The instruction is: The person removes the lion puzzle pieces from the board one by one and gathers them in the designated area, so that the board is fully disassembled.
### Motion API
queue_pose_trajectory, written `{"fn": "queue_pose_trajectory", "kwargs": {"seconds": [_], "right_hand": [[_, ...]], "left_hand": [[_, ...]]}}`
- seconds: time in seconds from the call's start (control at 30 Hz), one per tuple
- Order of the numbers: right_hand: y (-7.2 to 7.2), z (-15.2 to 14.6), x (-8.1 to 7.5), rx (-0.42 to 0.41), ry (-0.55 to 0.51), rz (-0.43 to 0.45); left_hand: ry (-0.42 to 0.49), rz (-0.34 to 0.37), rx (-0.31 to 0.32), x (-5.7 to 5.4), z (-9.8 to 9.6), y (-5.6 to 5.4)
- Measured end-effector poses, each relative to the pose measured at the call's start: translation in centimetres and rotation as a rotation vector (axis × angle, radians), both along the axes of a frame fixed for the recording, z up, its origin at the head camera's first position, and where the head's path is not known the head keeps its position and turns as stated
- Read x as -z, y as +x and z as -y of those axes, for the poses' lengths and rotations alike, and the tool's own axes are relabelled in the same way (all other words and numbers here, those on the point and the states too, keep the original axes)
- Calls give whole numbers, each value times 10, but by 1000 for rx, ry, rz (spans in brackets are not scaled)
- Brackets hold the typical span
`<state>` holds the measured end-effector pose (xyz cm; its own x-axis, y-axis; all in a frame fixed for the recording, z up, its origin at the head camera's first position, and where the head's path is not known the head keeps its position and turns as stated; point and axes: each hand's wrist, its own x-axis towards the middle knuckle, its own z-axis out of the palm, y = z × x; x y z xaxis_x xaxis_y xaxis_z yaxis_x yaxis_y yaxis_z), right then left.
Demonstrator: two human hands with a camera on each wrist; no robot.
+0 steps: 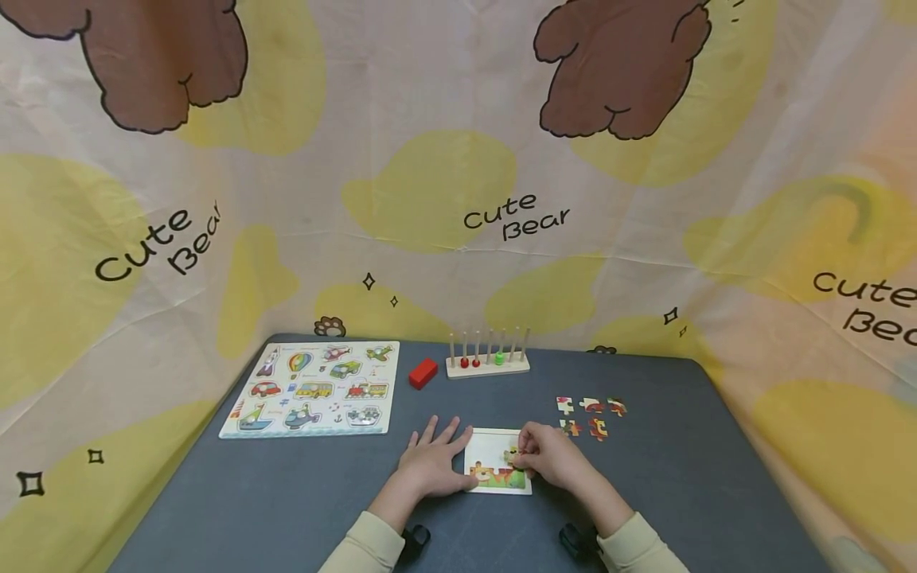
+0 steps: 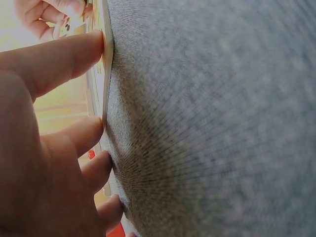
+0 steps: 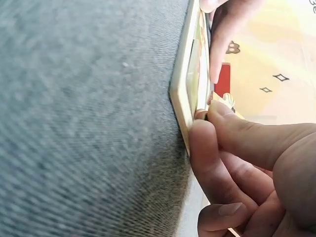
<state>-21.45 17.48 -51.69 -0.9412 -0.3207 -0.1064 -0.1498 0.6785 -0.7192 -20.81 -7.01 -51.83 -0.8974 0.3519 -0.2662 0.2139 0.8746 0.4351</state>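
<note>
A small white puzzle tray (image 1: 494,440) lies on the dark grey table, its lower part filled with joined picture pieces (image 1: 494,477). My left hand (image 1: 430,464) is spread flat at the tray's left side. In the left wrist view the thumb (image 2: 74,57) presses on the tray's rim, and the other fingers reach the rim and table. Over the tray's right half, my right hand (image 1: 555,455) pinches a jigsaw piece (image 1: 512,456) between thumb and fingers. The right wrist view shows that piece (image 3: 217,98) tilted just above the tray; its lower edge is hidden by the fingertips.
Several loose jigsaw pieces (image 1: 592,406) lie to the right, beyond the right hand. A large vehicle picture board (image 1: 286,390) sits at the back left. Near the back edge are a red block (image 1: 423,373) and a pegged wooden stand (image 1: 487,369) with red and green beads.
</note>
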Motion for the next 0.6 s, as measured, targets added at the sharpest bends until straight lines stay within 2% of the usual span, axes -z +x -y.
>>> {"fn": "queue_pose_trajectory", "kwargs": {"seconds": [0.2, 0.5, 0.6], "right_hand": [[-4, -7, 2, 27, -81, 7], [-9, -20, -4, 217, -120, 1], [-10, -28, -8, 245, -123, -8]], "left_hand": [[-6, 5, 0, -1, 0, 0], [-12, -3, 2, -1, 0, 1], [-15, -4, 3, -1, -1, 1]]}}
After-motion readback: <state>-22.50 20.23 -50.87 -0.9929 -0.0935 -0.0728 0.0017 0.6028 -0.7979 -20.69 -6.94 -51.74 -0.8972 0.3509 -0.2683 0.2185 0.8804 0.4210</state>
